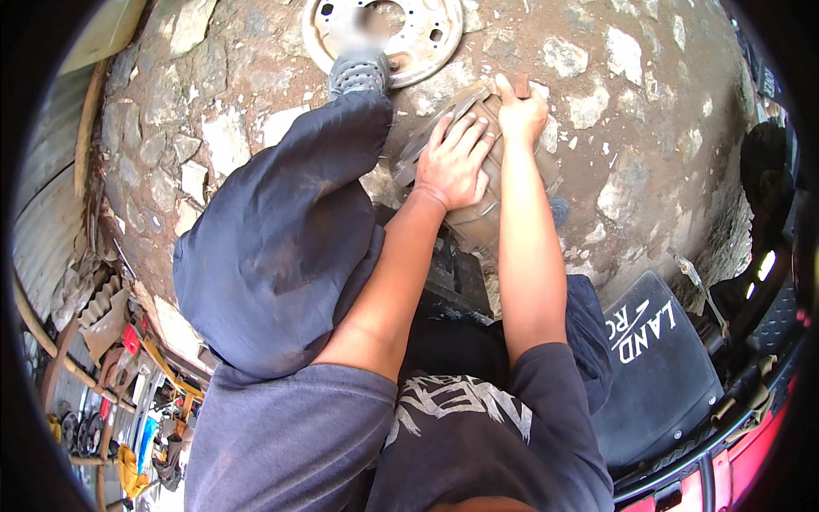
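A dirt-brown, rounded, ribbed thing (478,220), which looks like a muddy tyre, stands on the stony ground in front of me. My left hand (456,162) lies on its upper side with the fingers stretched out. On its far right edge, my right hand (522,118) is closed, the thumb side up. What the right fingers grip is hidden; a small reddish-brown piece (522,85) shows just beyond them. Past the left hand, a thin plate-like edge (426,141) juts out, blurred. A pale, round wheel rim (444,47) with holes lies at the far side.
My grey shoe (358,75) is at the rim's near edge, my bent left leg (281,247) behind it. At right hang a black mud flap (657,392) and red bodywork (751,456). Corrugated sheets (47,213), wooden poles (90,128) and clutter line the left.
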`<state>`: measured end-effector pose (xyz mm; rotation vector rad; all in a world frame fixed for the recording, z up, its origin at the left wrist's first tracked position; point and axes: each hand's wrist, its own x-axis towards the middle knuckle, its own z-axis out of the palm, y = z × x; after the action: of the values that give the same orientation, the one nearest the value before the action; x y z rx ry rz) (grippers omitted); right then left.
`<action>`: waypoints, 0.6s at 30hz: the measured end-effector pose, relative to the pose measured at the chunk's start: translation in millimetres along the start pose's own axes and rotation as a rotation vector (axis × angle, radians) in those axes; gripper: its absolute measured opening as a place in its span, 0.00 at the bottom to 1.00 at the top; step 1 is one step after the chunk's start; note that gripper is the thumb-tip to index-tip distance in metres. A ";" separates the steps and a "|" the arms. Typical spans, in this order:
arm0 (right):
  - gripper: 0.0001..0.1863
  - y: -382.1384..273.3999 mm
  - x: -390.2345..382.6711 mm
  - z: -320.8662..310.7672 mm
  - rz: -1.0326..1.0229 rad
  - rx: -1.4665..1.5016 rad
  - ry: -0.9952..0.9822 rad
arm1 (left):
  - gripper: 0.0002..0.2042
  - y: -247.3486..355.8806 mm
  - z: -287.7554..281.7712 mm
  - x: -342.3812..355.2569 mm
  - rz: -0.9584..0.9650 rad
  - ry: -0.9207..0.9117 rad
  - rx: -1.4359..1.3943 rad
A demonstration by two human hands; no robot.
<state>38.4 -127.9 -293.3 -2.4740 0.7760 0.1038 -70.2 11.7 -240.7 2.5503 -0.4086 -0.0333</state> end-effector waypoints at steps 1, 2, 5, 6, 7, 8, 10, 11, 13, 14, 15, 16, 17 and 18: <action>0.37 2.8 -5.5 -2.3 -0.006 -0.014 -0.021 | 0.28 -0.3 -0.9 -0.3 -0.009 -0.007 0.007; 0.35 6.5 -12.4 -5.5 -0.066 0.055 -0.040 | 0.28 -0.3 -2.2 -1.6 -0.017 -0.024 0.002; 0.35 3.8 -9.9 -8.7 0.009 0.004 -0.086 | 0.28 0.3 -1.9 -0.2 -0.004 -0.013 -0.002; 0.35 -0.5 -7.7 -5.6 -0.008 0.023 -0.070 | 0.28 -0.8 -2.0 0.3 -0.002 -0.020 -0.004; 0.36 -2.9 -1.2 0.1 -0.026 0.037 -0.050 | 0.28 -0.7 -1.6 1.1 0.001 -0.024 -0.011; 0.36 -2.5 3.1 2.7 -0.045 0.052 -0.030 | 0.28 -0.3 -1.2 1.6 0.005 -0.027 -0.019; 0.37 3.5 -0.9 5.3 -0.137 0.045 0.022 | 0.28 -0.8 -1.5 0.1 0.002 -0.033 -0.015; 0.38 4.4 -1.1 7.9 -0.185 0.045 0.046 | 0.28 -1.6 -1.5 -0.7 -0.002 -0.034 -0.009; 0.40 12.9 -6.1 5.4 -0.206 0.063 0.004 | 0.28 -1.3 -1.4 -1.4 -0.003 -0.032 -0.014; 0.40 15.9 -6.2 4.7 -0.211 0.075 -0.009 | 0.28 -1.2 -1.6 -1.3 -0.003 -0.038 -0.015; 0.41 17.9 -4.2 4.6 -0.216 0.088 -0.023 | 0.28 -1.7 -1.6 -0.7 -0.003 -0.043 -0.015; 0.42 18.4 -0.4 6.2 -0.236 0.080 -0.018 | 0.28 -1.7 -2.0 -0.3 -0.002 -0.036 -0.009; 0.42 14.0 2.7 8.3 -0.238 0.089 -0.017 | 0.28 -0.6 -1.2 1.3 0.005 -0.030 -0.009; 0.42 8.3 7.0 11.6 -0.240 0.098 -0.016 | 0.28 0.3 -1.4 1.5 0.012 -0.024 -0.009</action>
<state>40.6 -131.2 -308.7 -2.4479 0.4611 -0.0029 -68.7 11.7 -239.3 2.5407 -0.4325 -0.0617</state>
